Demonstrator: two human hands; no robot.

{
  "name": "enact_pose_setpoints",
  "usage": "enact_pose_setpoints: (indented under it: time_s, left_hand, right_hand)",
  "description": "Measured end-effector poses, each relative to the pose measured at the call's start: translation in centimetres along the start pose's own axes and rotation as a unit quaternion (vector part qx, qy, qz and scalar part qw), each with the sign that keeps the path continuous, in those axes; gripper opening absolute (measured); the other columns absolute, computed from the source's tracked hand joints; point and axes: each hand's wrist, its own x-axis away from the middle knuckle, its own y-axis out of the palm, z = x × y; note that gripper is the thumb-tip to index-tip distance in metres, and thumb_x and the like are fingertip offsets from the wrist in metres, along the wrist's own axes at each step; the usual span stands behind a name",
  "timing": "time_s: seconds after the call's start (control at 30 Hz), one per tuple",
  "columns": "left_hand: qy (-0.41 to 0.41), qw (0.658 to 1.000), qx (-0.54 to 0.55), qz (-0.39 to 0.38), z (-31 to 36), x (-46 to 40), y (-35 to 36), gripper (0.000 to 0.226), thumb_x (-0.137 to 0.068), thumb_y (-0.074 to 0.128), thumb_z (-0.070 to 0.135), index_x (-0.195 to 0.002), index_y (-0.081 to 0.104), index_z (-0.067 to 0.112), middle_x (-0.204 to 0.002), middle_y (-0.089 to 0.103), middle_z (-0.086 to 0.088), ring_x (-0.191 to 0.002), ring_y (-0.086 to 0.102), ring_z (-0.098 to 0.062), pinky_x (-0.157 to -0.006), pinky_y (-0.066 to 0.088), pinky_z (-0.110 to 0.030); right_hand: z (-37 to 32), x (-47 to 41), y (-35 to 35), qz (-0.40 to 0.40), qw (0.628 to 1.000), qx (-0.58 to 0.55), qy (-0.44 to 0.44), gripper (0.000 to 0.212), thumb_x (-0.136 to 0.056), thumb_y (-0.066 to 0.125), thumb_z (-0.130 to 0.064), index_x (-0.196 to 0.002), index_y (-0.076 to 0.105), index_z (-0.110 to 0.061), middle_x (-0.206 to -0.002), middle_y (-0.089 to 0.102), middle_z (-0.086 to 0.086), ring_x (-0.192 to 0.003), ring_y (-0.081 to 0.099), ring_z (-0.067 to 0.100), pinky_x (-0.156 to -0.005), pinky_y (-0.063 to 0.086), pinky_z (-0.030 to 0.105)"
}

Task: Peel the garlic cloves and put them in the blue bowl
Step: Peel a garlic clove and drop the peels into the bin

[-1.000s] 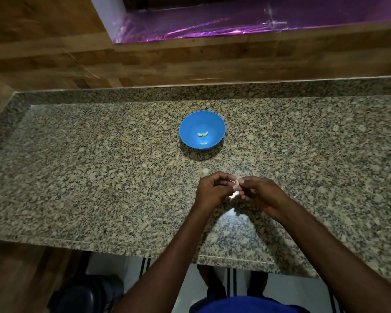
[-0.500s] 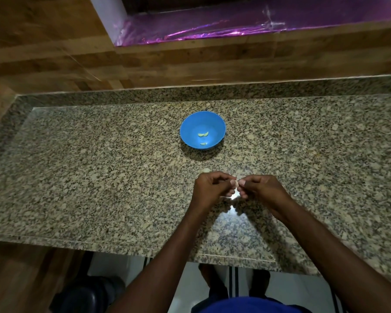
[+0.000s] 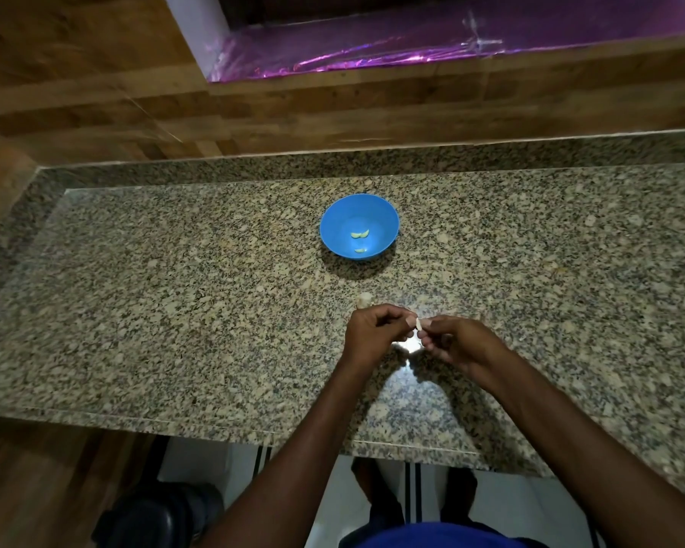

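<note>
Pale against the speckled granite counter [image 3: 175,310], a garlic clove [image 3: 414,323] is pinched between both hands just above the stone, its long axis hidden by fingertips. The left hand [image 3: 374,334] and right hand [image 3: 457,344] both curl round it. The blue bowl [image 3: 384,217], holding peeled cloves [image 3: 360,234], sits straight ahead, slightly nearer the left hand.

Speckled granite countertop [image 3: 175,310], wood-panelled wall [image 3: 95,92] behind, purple foil-lined recess [image 3: 432,41] above, white tiled floor [image 3: 325,500] below, dim lighting
</note>
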Motion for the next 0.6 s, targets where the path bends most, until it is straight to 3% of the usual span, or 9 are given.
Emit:
enact_pose_setpoints:
  time_s: [0.13,0.43,0.6]
  left_hand:
    - [-0.028,0.999,0.026,0.008,0.0,0.1,0.1,0.01,-0.089,0.071,0.002,-0.097,0.075,-0.001,-0.079,0.072,-0.011,-0.067,0.066,-0.013,-0.063,0.053,-0.022]
    - [-0.051,0.996,0.073,0.004,0.1,0.1,-0.1,0.014,-0.087,0.072,0.002,-0.1,0.074,0.0,-0.084,0.074,-0.014,-0.076,0.069,-0.019,-0.069,0.056,-0.027]
    - [-0.029,0.999,0.03,-0.005,0.1,0.2,-0.2,0.014,-0.085,0.072,-0.004,-0.099,0.074,-0.002,-0.088,0.073,-0.02,-0.077,0.069,-0.019,-0.074,0.059,-0.03]
  right_hand:
    - [0.0,-0.2,-0.1,-0.005,0.998,-0.044,0.034,0.011,-0.095,0.055,0.001,-0.092,0.066,0.0,-0.072,0.068,0.007,-0.058,0.064,0.011,-0.051,0.053,0.02]
    - [-0.5,1.6,-0.1,0.011,0.985,0.143,-0.095,0.013,-0.091,0.068,-0.004,-0.099,0.071,0.006,-0.09,0.073,0.024,-0.074,0.069,0.029,-0.069,0.059,0.033]
    - [-0.5,1.7,0.2,0.003,0.993,0.091,-0.073,0.016,-0.095,0.063,-0.006,-0.095,0.069,0.009,-0.083,0.072,0.021,-0.069,0.068,0.025,-0.063,0.058,0.028]
